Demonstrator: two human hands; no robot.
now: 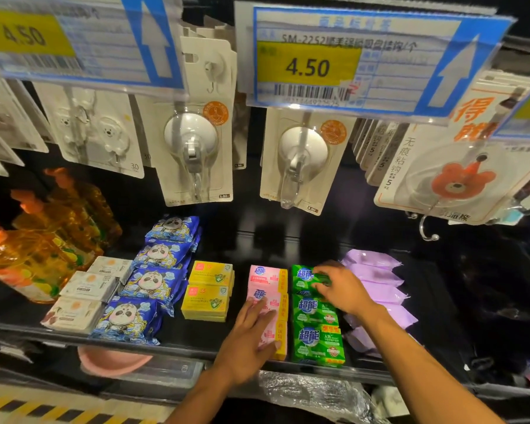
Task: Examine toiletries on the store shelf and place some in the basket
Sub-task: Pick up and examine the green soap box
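Rows of soap packs lie on a dark shelf (257, 240). My left hand (248, 341) rests flat on the front pink soap pack (277, 328), fingers straight, thumb at its front edge. More pink packs (265, 275) sit behind it. My right hand (340, 286) reaches over the green soap row and pinches the rear green soap pack (303, 278) between thumb and fingers. Two further green packs (317, 341) lie in front of it. No basket is in view.
Yellow soap boxes (208, 290), blue panda-print packs (147, 286), white soap boxes (86, 286) and orange bottles (28, 255) fill the shelf's left side. Lilac packs (377, 276) lie at the right. Carded suction hooks (193, 148) and price tags (312, 67) hang overhead.
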